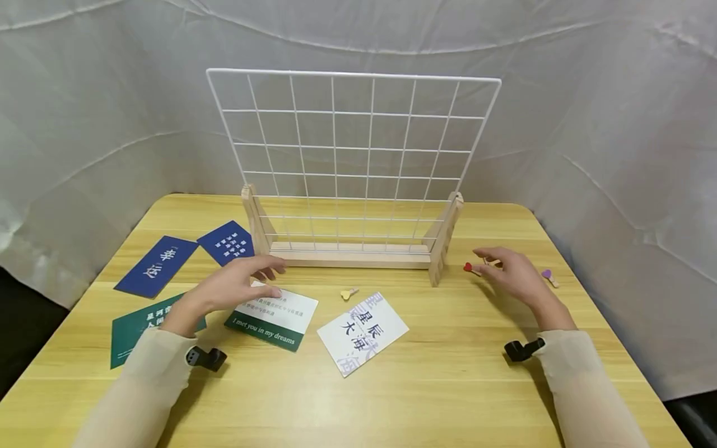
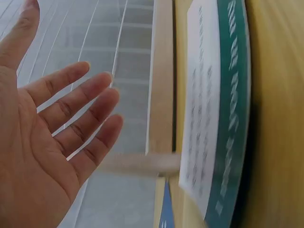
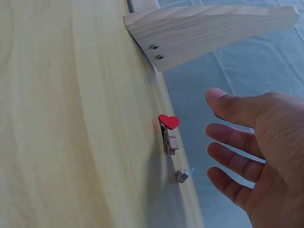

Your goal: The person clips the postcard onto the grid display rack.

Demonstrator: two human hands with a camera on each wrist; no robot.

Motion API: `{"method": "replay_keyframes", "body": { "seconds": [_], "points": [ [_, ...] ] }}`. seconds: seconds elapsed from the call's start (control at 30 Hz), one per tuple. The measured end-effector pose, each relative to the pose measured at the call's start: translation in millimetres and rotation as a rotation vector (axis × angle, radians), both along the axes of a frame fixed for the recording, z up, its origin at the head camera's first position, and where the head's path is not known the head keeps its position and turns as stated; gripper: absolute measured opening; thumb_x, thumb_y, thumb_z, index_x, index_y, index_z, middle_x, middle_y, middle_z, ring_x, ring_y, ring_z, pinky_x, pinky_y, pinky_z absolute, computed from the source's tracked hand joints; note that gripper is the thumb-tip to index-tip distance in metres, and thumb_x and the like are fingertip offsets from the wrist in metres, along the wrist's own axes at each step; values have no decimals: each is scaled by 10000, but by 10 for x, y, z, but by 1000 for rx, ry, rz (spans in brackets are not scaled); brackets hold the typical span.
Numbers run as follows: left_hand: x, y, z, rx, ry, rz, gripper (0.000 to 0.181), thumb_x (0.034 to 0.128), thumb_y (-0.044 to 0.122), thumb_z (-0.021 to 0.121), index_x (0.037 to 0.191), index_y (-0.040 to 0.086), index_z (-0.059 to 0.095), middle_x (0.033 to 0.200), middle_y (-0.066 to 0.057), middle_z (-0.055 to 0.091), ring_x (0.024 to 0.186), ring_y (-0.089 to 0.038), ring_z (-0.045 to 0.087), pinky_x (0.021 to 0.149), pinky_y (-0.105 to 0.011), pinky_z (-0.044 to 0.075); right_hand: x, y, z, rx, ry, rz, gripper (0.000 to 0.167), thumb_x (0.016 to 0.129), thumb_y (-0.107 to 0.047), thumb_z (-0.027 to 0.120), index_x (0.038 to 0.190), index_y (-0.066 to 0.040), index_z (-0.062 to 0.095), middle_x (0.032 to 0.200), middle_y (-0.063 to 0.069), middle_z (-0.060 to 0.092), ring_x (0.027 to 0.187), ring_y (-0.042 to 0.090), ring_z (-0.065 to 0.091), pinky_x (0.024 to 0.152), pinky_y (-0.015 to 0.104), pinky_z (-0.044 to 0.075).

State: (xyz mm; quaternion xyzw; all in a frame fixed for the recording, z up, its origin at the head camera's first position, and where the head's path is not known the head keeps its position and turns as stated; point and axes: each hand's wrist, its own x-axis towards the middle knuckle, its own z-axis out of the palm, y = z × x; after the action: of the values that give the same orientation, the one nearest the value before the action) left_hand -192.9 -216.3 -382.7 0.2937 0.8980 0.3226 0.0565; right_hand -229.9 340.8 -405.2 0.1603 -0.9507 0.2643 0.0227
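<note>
Head view: the left hand (image 1: 239, 286) is held empty, fingers extended and parted, above a white-and-green printed card (image 1: 273, 318). The right hand (image 1: 516, 279) is likewise empty, its thumb and loosely bent fingers set well apart; at nine o'clock from it, near the fingertips, a red-heart wooden clothespin (image 1: 468, 267) is laid on the tabletop (image 1: 448, 386), which is marked by yellow wood grain. At three o'clock a purple-heart clothespin (image 1: 548, 275) is placed. At twelve o'clock from the rectangular white card with lilac characters (image 1: 364, 333), a white wire grid panel (image 1: 370, 148), squared with rounded corners, is supported by a pale, grained wooden stand (image 1: 347, 256), whose tapered foot is fastened by two round screws.
</note>
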Motion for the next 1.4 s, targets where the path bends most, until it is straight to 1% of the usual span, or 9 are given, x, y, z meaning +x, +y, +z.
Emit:
{"method": "replay_keyframes", "body": {
  "seconds": [0.13, 0.2, 0.4, 0.53, 0.67, 0.87, 1.13, 1.3, 1.4],
  "points": [
    [27, 151, -7, 26, -7, -54, 526, 892, 301, 732, 1343, 83, 573, 1216, -52, 631, 1041, -221, 602, 870, -483, 501, 3, 13, -16, 5, -20, -10, 467, 989, -305, 602, 1351, -14, 556, 1335, 230, 554, 1105, 427, 566, 912, 583, 445],
    [44, 228, -9, 32, -20, -73, 526, 898, 337, 721, 1330, 75, 576, 1222, -55, 628, 1043, -219, 601, 871, -469, 505, 2, 7, -20, 6, -23, -13, 463, 990, -307, 599, 1349, -16, 560, 1331, 231, 556, 1091, 425, 576, 903, 583, 453],
    [85, 457, -38, -8, -51, -87, 596, 902, 498, 662, 1335, 97, 576, 1250, -32, 617, 1051, -196, 590, 857, -433, 512, -6, -29, -45, 16, -9, -6, 429, 982, -272, 618, 1309, 4, 589, 1229, 232, 616, 1034, 394, 606, 861, 562, 480],
    [95, 627, -36, -22, -42, -103, 587, 900, 487, 670, 1339, 108, 576, 1258, -32, 619, 1054, -195, 597, 853, -425, 516, -18, -27, -66, 23, -2, -14, 413, 978, -263, 624, 1289, 8, 604, 1181, 217, 640, 1016, 372, 609, 852, 552, 481],
    [102, 766, -26, -62, -31, -116, 577, 887, 458, 700, 1340, 123, 575, 1274, -21, 614, 1066, -186, 598, 867, -406, 509, -31, -24, -82, 23, -4, -18, 419, 981, -278, 617, 1289, 6, 604, 1174, 212, 643, 1017, 371, 608, 848, 553, 478],
    [109, 923, -43, -106, -30, -148, 623, 861, 488, 716, 1346, 123, 574, 1296, -9, 603, 1098, -175, 587, 904, -383, 489, -47, -20, -109, 30, 1, -18, 428, 975, -288, 626, 1287, 3, 608, 1150, 205, 655, 1003, 366, 619, 841, 548, 481],
    [107, 1131, -100, -213, -38, -206, 656, 860, 486, 719, 1405, 172, 535, 1404, -2, 528, 1284, -203, 484, 1053, -415, 385, -77, -34, -130, 41, -14, -20, 430, 977, -290, 623, 1292, 1, 605, 1135, 195, 661, 991, 356, 623, 831, 542, 484],
    [81, 1235, -127, -250, -9, -248, 678, 853, 494, 721, 1409, 157, 527, 1378, 1, 541, 1249, -181, 511, 1043, -387, 400, -101, -35, -146, 44, -30, -23, 424, 984, -287, 612, 1296, 0, 601, 1119, 190, 666, 978, 345, 624, 834, 539, 482],
    [75, 1283, -148, -269, 2, -258, 694, 848, 504, 719, 1408, 142, 526, 1362, -2, 548, 1228, -171, 522, 1040, -371, 403, -114, -29, -166, 46, -36, -24, 420, 983, -289, 613, 1285, 2, 608, 1094, 178, 673, 965, 334, 624, 834, 534, 483]
  ]
}}
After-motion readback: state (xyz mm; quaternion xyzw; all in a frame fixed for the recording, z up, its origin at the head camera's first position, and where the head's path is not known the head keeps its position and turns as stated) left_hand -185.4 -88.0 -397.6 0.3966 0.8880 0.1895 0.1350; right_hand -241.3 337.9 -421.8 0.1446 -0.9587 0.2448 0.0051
